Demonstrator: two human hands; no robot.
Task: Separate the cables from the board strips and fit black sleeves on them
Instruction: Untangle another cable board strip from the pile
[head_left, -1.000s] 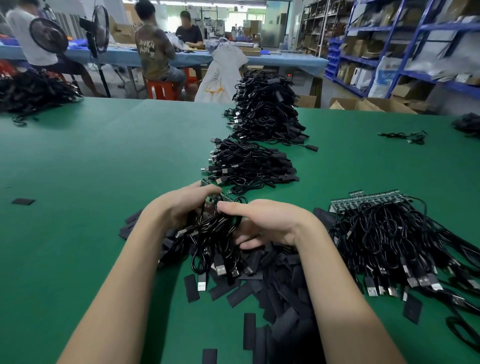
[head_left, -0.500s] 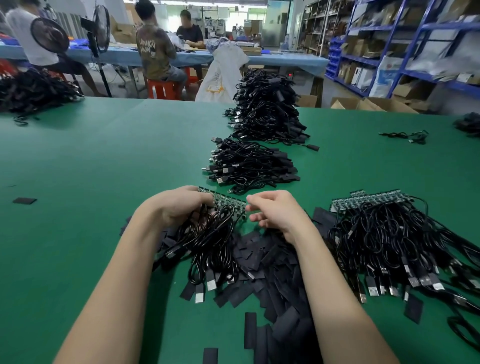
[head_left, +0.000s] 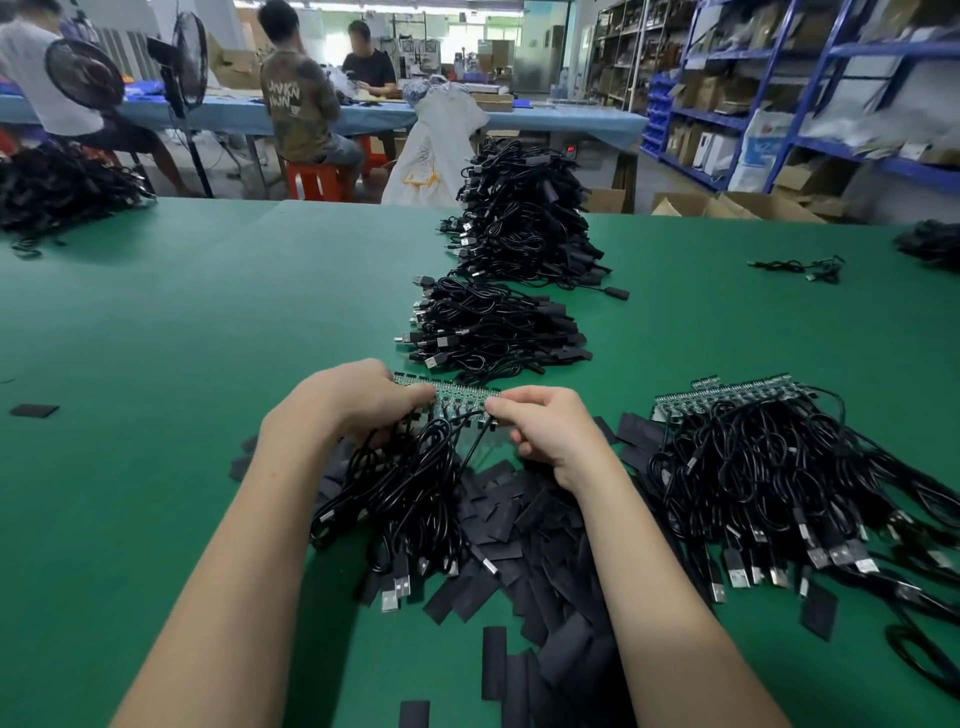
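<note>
Narrow green circuit-board strip (head_left: 451, 396) held at 12 o'clock above heap of flat black sleeves (head_left: 524, 525) on green felt surface (head_left: 182, 364). Left hand (head_left: 358, 400) fingers curled round strip's left end; right hand (head_left: 545, 426) fingers pinching right-end piece. Attached black cables (head_left: 410, 493) hanging toward 6 o'clock. Risk: uneven snapping pull tearing solder joint; tangled loops dragging neighbouring cables.

Head view, down over table (head_left: 156, 338)
</note>
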